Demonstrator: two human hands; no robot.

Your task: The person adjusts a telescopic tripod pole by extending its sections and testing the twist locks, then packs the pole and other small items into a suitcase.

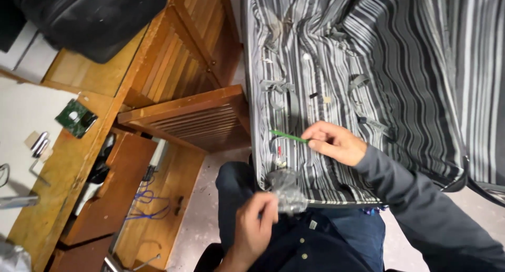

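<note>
Green stick (288,136), thin and straight, is pinched at its right end between the thumb and fingertips of my right hand (336,143), its free tip reaching left over the striped lining. My left hand (255,224), lower down over my lap, has its fingers closed around a crumpled clear plastic bag (286,190), held just at the near edge of the open suitcase (421,67). Small items lie loose on the grey-and-white striped lining just beside the stick's tip, among them something red and a few pale bits too small to make out, and grey straps hang slack above them. As I judge it, the sorting is partway: one item in hand, several left on the lining. To my left stand a wooden cabinet (184,67) with slatted doors and a desk carrying a green circuit board (76,118).
</note>
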